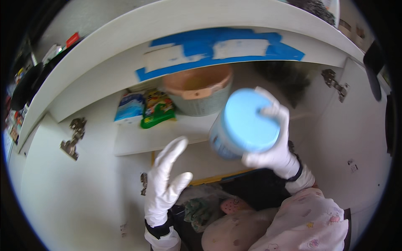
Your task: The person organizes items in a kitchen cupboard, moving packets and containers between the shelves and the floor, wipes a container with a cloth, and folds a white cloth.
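Note:
My right hand (276,141), in a white glove, grips a plastic canister (223,144) with a light blue lid (251,120). The canister is tilted, its lid towards me, and looks blurred. To its left my gloved left hand (166,185) is raised with fingers and thumb apart, holding nothing. Beyond both hands, on a white cabinet shelf (135,142), stands a grey-green perforated basket (204,105) with a pinkish rim. Beside it are a green snack-like packet (158,109) and a blue and white pack (129,106).
Open cabinet doors with metal hinges (74,138) flank me on both sides. Blue tape (198,47) covers part of the front panel under a white top edge (213,14). A dark, blurred thing (282,77) sits at the shelf's right. Below lies a clear bag with greenish cloth (198,211).

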`<state>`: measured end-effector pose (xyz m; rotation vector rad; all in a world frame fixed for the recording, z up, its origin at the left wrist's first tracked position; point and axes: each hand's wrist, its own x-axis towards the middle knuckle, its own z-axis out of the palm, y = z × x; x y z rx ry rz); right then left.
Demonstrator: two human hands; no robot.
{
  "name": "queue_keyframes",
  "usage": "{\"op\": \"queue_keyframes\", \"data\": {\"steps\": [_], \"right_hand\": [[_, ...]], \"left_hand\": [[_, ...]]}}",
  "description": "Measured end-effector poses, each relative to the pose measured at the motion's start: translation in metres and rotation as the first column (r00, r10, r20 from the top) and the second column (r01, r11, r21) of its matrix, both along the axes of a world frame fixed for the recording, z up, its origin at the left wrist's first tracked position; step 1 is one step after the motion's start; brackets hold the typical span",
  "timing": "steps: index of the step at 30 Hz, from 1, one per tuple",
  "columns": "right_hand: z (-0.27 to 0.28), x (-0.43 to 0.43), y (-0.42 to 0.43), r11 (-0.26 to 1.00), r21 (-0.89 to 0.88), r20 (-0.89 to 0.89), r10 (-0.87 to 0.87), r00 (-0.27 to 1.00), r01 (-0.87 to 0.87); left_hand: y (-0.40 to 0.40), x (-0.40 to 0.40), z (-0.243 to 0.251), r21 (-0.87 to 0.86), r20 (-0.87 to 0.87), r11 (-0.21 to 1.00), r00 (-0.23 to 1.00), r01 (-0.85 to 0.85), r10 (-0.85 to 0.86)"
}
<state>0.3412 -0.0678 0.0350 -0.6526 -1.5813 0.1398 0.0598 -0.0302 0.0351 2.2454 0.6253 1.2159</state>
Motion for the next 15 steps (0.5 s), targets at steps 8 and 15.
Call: {"op": "queue_keyframes", "data": {"steps": [8, 15], "right_hand": [[0.058, 0.169, 0.118, 0.770, -0.375, 0.256, -0.450, 0.856, 0.517], [0.055, 0.212, 0.241, 0.702, -0.664, 0.269, -0.099, 0.958, 0.259]], "left_hand": [[-0.009, 0.008, -0.088, -0.341, 0.124, 0.922, 0.963, -0.186, 0.240], [-0.010, -0.031, -0.098, -0.391, 0.084, 0.905, 0.973, -0.166, 0.215]]}}
